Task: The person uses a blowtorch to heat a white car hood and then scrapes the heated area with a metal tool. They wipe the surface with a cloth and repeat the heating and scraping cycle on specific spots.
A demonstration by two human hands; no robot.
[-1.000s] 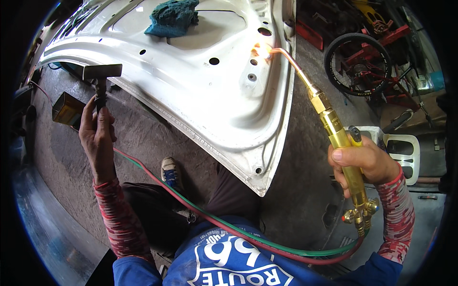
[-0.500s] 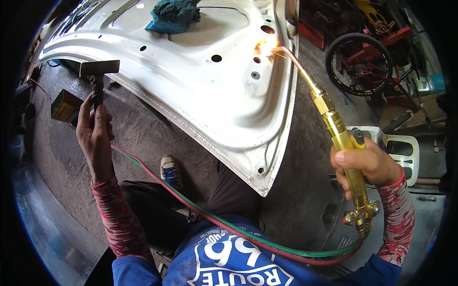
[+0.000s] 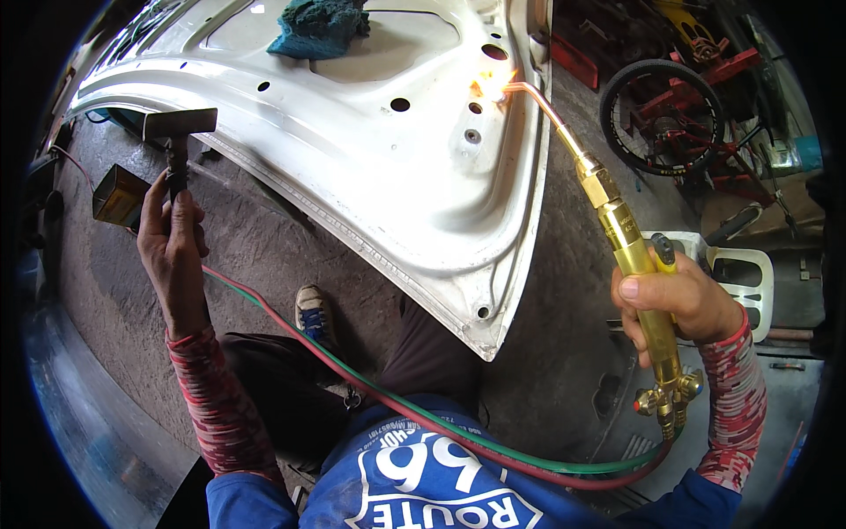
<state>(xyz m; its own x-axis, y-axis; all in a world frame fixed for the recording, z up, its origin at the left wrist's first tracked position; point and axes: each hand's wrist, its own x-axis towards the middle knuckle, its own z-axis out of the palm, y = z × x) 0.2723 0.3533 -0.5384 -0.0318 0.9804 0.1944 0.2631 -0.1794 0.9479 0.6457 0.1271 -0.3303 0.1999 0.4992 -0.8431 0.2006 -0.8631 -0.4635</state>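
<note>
My right hand (image 3: 674, 304) is wrapped round a brass gas torch (image 3: 627, 238). Its bent copper tip reaches up and left, and an orange flame (image 3: 491, 86) burns against the white car panel (image 3: 370, 167), among small holes near its right edge. In my left hand (image 3: 174, 234), a hammer (image 3: 180, 125) is held upright by its handle, head at the top, left of the panel and apart from it. A crumpled teal cloth (image 3: 319, 29) lies on the panel's far part. Red and green hoses (image 3: 441, 441) run from the torch's base across my front.
A bicycle wheel (image 3: 663, 119) among red metal parts stands at the far right. A white plastic chair (image 3: 742, 278) is beside my right hand. Left of the panel, an open tin can (image 3: 120, 196) sits on the concrete floor (image 3: 256, 251). A grey panel (image 3: 97, 423) curves along the left.
The torch tip and flame have shifted very slightly at the same spot. My left hand and the hammer have moved a little left and up. Both grips are unchanged.
</note>
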